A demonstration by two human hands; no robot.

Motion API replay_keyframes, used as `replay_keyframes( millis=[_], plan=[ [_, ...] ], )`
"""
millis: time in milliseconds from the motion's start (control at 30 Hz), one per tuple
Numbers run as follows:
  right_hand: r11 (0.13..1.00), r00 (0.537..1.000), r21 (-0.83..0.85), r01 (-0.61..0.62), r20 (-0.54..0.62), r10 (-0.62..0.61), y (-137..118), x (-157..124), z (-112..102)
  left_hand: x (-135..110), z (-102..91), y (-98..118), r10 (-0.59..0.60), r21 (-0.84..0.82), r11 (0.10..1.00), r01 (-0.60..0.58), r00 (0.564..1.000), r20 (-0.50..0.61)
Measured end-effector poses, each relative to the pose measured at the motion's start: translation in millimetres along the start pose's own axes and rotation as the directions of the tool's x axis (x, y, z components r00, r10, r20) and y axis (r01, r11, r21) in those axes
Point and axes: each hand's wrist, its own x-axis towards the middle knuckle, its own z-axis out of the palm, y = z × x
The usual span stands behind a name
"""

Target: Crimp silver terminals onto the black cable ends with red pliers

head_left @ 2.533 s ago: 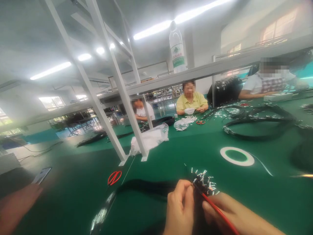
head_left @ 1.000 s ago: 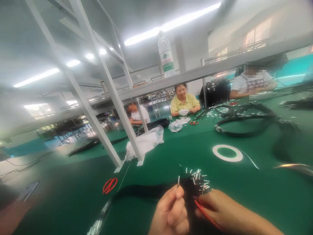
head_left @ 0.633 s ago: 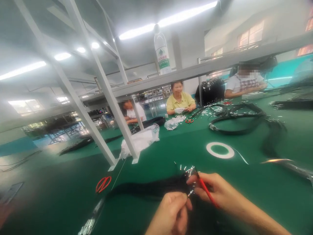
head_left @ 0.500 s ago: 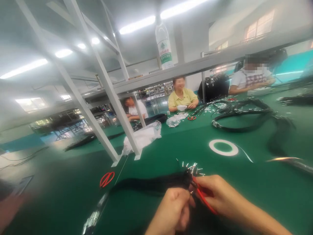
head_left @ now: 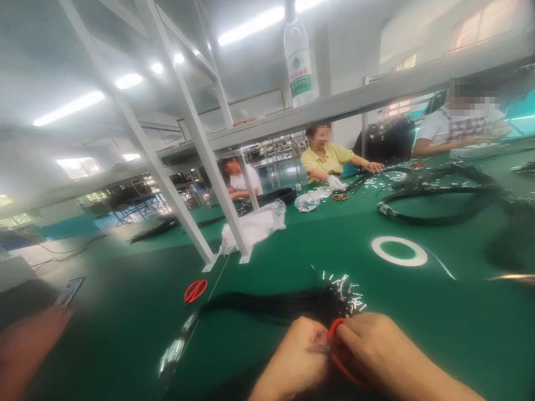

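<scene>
My right hand is closed on a pair of red-handled scissors. The blades point left, towards my left hand, whose fingers are curled in a pinch touching them. Whatever lies between the left fingers is hidden. Just beyond both hands, a bundle of black cables lies across the green table, its silver-tipped ends fanned out on the right. Further left along the table is a shiny, silvery bunch of ends.
Another red-handled pair of scissors lies left of the bundle. A white tape roll, coiled black cables and plastic bags sit beyond, near rack posts. Co-workers sit opposite; another person's hand holds a flat object at left.
The scissors have come down from the cable ends towards my left fingers, and my hands are closer together. The view has shifted left. The co-worker in yellow has stretched out an arm.
</scene>
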Motion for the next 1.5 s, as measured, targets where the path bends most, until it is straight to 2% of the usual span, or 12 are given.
replay_keyframes(
  millis=[233, 333, 400, 500, 600, 667, 733, 1033, 1167, 1300, 1400, 1500],
  plan=[
    [0.999, 0.999, 0.041, -0.004, 0.044, 0.002, -4.3, -2.0, 6.0, 1.9, -4.3, -5.0, -0.002, 0.012, 1.000, 0.002, 0.999, 0.046],
    [0.980, 0.982, 0.159, -0.121, 0.161, 0.096, -3.6, -1.8, 4.0, 0.5, -5.2, 0.0, -0.024, 0.020, 1.000, 0.023, 0.998, 0.055],
    [0.931, 0.942, 0.259, -0.256, 0.282, 0.181, -3.0, 0.9, -1.8, -2.1, -6.7, 5.3, -0.030, 0.014, 0.999, 0.029, 0.997, 0.073],
    [0.771, 0.836, 0.415, -0.483, 0.481, 0.265, -1.0, 6.5, -14.4, -7.6, -10.7, 14.3, -0.029, -0.002, 1.000, 0.030, 0.992, 0.123],
    [0.503, 0.742, 0.571, -0.649, 0.620, 0.254, 1.9, 11.3, -24.9, -12.1, -14.9, 21.5, -0.021, -0.028, 0.999, 0.026, 0.985, 0.171],
    [0.348, 0.720, 0.635, -0.690, 0.652, 0.238, 3.5, 14.1, -28.5, -13.5, -16.6, 24.3, -0.004, -0.057, 0.998, 0.014, 0.983, 0.185],
    [0.269, 0.715, 0.662, -0.699, 0.647, 0.264, 4.9, 16.8, -29.5, -13.8, -16.9, 25.5, 0.015, -0.088, 0.996, 0.001, 0.984, 0.176],
    [0.174, 0.703, 0.701, -0.692, 0.600, 0.382, 15.1, 21.5, -28.2, -12.7, -13.1, 29.8, 0.073, -0.206, 0.976, -0.062, 0.996, 0.045],
    [0.161, 0.706, 0.717, -0.678, 0.573, 0.417, 14.3, 23.7, -28.1, -10.8, -10.0, 28.6, 0.089, -0.208, 0.975, -0.080, 0.995, 0.035],
    [0.172, 0.710, 0.728, -0.664, 0.542, 0.450, 12.0, 24.6, -29.6, -5.4, -3.3, 21.9, 0.144, -0.154, 0.976, -0.152, 0.987, -0.065],
    [0.184, 0.707, 0.733, -0.655, 0.508, 0.492, 10.9, 23.8, -31.4, -1.5, 3.3, 16.3, 0.251, 0.003, 0.967, -0.254, 0.951, -0.180],
    [0.213, 0.727, 0.755, -0.620, 0.451, 0.518, 10.1, 22.8, -32.2, 1.6, 9.4, 11.4, 0.260, 0.019, 0.965, -0.260, 0.950, -0.176]
  ],
)
